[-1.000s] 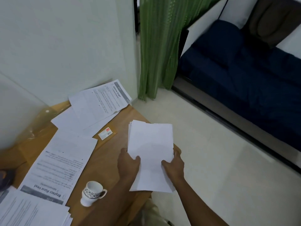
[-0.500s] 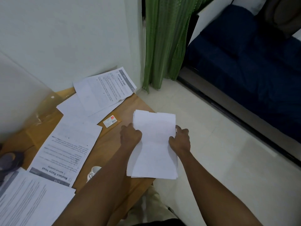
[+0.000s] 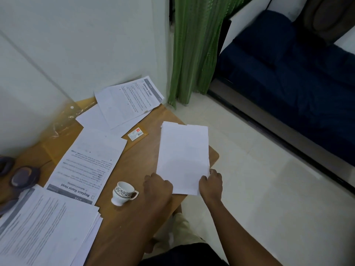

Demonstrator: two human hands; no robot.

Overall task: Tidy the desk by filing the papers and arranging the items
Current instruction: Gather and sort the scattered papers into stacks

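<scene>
Paper, a smooth white rectangular stack (image 3: pixel 183 158), extends beyond your curled fingers: left hand (image 3: pixel 158 186) and right hand (image 3: pixel 211 184) grip its near corners; left fingertips are out of sight.

The far sheet (image 3: pixel 130 100) is headed "Julienne Ginger". The nearer sheet (image 3: pixel 86 164) reads "Replace Razor Head", upside down

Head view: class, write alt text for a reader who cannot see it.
The left hand and right hand grip the near end of a paper stack over the right edge of the desk. A cup stands left of them, among scattered printed sheets.
</scene>
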